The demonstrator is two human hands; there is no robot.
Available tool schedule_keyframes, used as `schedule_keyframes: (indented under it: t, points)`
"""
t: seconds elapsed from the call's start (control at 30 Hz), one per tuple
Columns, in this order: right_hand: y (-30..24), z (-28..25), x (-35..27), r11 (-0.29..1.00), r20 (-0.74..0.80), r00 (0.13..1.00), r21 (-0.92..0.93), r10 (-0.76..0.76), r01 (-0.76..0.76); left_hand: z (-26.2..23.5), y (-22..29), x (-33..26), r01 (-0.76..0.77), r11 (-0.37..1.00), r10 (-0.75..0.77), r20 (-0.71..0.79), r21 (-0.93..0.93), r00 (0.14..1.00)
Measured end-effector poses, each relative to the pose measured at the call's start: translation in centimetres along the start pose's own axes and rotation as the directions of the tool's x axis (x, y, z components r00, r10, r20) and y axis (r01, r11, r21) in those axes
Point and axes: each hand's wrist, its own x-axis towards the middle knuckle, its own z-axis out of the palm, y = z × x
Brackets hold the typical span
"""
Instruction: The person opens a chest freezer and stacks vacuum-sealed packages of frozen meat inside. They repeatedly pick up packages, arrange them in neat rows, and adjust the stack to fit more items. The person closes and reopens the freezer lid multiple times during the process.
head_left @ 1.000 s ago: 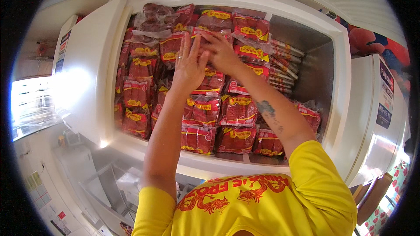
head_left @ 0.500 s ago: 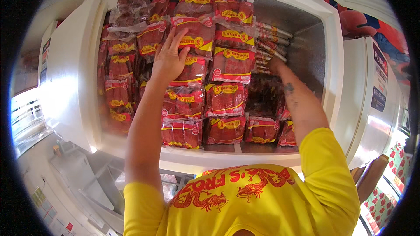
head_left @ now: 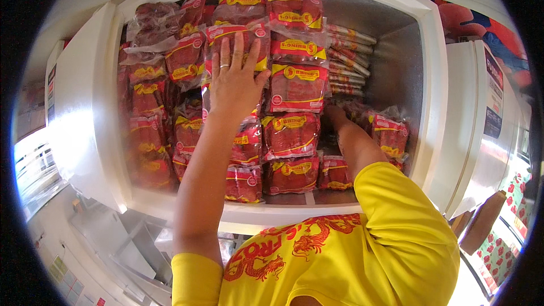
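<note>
My left hand lies palm down with its fingers stretched over a red plastic pack of meat in the middle of a white chest freezer. Deeper in, my right hand reaches into a dark gap right of the stacked packs. Its fingers are hidden there, so what they touch cannot be seen. Beside the gap on the left is a red and yellow pack. Another pack rests to the right of my right forearm. Several slim, wrapped rolls are stacked beyond my right hand.
Several columns of similar packs fill the freezer's left side. A bare metal inner wall shows at the far right. The freezer's front rim runs close to my body. White appliances stand to the right.
My left hand has shifted slightly right and flattened onto the pack. My right hand has drawn left and nearer, away from the rolls and down into the gap.
</note>
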Motion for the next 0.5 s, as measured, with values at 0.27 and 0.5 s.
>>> schedule_keyframes:
  t: [0.27, 0.5]
  points:
    - [0.3, -5.8, -1.0, 0.985, 0.045, 0.991, -0.109, -0.127, 0.132, 0.8, -1.8, -0.2, -0.055, 0.994, 0.054, -0.013, -0.099, 0.998]
    - [0.5, -31.9, -10.8, 0.976, 0.174, 0.977, -0.157, -0.121, 0.148, 0.7, -1.7, -0.3, -0.029, 0.993, 0.024, -0.047, -0.112, 0.999]
